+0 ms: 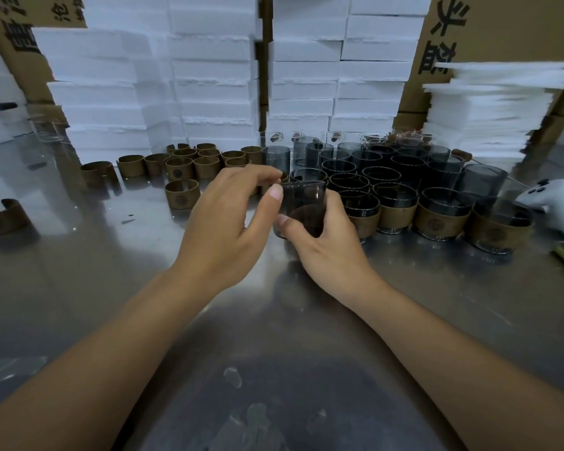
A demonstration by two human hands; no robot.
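Centre frame: the right hand (pixel 326 252) grips the dark glass (pixel 303 200) low, and the left hand (pixel 222 222) pinches its rim. Hold it upright and steady before sliding a brown sleeve (pixel 182 194) squarely on.

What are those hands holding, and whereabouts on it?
A smoky glass cup: the right hand wraps its lower half. The left hand is at the rim; whether it pinches there cannot be told.

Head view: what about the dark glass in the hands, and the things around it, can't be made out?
All in the head view:
- dark glass: lower part partly hidden by the right hand.
- left hand: whether its fingertips pinch anything; blurred, self-hidden.
- brown sleeve: stamp too small to read.
- white device: cut off by the right edge.
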